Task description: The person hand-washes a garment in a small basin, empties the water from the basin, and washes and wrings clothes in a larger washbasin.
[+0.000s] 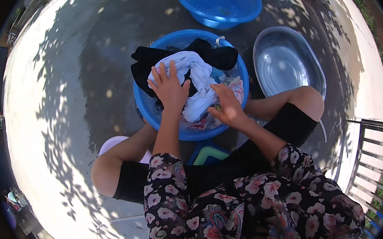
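A blue plastic basin [244, 76] full of wet laundry stands between my knees. My left hand [169, 88] lies with spread fingers on a twisted white cloth [200, 72] heaped on top. At the cloth's lower right, my right hand [227, 104] is held with thumb and fingers apart; whether it touches the cloth is hard to tell. Black fabric [220, 56] bunches behind the white cloth and hangs over the basin's left rim. Patterned pinkish cloth [236, 87] sits in the water by my right hand.
A second blue basin [214, 17] stands beyond, with an oval metal tub [284, 58] to the right. Beside my left leg is a pale round basin [114, 142]. Under the laundry basin a green-and-blue object [210, 154] shows. A metal railing [364, 158] is at lower right.
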{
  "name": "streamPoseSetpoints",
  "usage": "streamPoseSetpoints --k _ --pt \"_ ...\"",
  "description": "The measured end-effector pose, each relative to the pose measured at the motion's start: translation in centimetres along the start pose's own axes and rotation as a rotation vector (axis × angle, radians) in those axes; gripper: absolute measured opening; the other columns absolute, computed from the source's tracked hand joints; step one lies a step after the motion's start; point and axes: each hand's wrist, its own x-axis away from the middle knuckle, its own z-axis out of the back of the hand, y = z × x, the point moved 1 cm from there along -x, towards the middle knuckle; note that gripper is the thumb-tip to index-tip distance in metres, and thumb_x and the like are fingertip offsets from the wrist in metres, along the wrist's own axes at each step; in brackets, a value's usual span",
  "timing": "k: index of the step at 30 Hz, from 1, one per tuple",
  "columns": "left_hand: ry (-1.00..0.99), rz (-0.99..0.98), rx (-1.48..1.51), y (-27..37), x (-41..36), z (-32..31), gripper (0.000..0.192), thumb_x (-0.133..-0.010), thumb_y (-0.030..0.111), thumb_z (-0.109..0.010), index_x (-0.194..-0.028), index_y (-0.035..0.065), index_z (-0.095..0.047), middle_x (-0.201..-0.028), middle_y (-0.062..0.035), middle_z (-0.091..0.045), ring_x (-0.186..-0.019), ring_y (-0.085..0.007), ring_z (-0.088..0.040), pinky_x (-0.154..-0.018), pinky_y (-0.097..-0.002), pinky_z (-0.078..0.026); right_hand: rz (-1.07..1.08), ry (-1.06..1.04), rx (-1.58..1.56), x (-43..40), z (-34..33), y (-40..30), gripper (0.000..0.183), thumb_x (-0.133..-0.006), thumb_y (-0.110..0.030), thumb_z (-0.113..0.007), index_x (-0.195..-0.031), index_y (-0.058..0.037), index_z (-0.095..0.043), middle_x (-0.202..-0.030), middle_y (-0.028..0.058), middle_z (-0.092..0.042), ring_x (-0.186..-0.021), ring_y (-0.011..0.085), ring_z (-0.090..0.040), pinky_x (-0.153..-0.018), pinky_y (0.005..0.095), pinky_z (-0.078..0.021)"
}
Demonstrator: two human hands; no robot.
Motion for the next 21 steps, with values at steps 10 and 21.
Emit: streamPoseSetpoints --k 10,21 --pt "-0.163 0.055 0.034 -1.0 1.6 0.9 0.045 -0.061 0.012 -0.066 -0.104 0.0074 -0.055 -0.086 -0.0101 -0.057 -0.086 -0.0266 -0.052 -0.079 -0.0377 -0.041 -0.130 -0.433 0.550 -2.4 -3.1 3.8 0.073 -0.062 -0.024 -0.073 -0.123 -0.0067 -0.037 -0.129 0.0182 -0.031 -0.118 0.0351 -0.033 -0.094 0.0436 -0.0327" --pt "-0.110 -0.233 0.207 4.2 10.9 2.1 0.029 -0.060 0.007 -0.059 -0.089 0.0058 -0.058 -0.074 -0.0081 -0.054 -0.072 -0.0244 -0.050 -0.064 -0.0349 -0.038 -0.082 -0.378 0.599 -0.4 -0.8 3.6 0.049 -0.056 -0.018 -0.072 -0.102 -0.0038 -0.059 -0.119 0.0187 -0.042 -0.117 0.0338 -0.034 -0.090 0.0466 -0.0345"
